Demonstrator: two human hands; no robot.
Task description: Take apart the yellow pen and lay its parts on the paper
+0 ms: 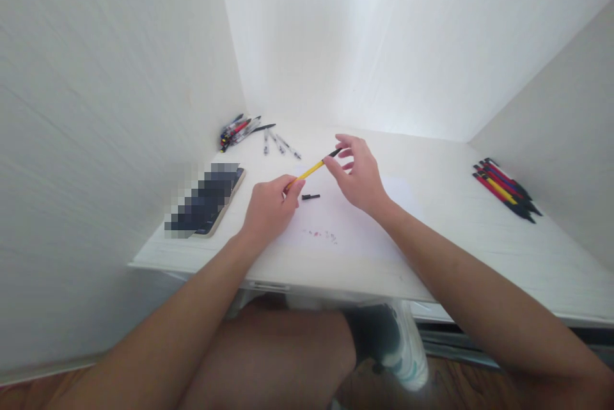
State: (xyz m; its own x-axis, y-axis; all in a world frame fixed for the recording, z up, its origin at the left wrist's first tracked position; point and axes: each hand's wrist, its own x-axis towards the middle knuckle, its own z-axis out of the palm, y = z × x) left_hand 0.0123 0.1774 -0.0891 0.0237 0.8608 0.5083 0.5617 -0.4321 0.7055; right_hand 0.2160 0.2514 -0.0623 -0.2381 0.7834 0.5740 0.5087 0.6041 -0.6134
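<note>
The phone (206,200) is blurred into blocks; the pen's (311,170) lower end hides inside the left hand (268,205); small marks on the paper (321,234) stay unreadable.

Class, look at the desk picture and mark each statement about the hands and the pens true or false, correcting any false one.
1. Both hands hold one yellow pen. True: the left hand grips its near end and the right hand its black far end.
2. A small black part lies on the sheet of paper. True.
3. The phone lies at the right edge of the desk. False: it lies on the left side.
4. The red and yellow pens on the right stand in a cup. False: they lie flat, side by side.
</note>
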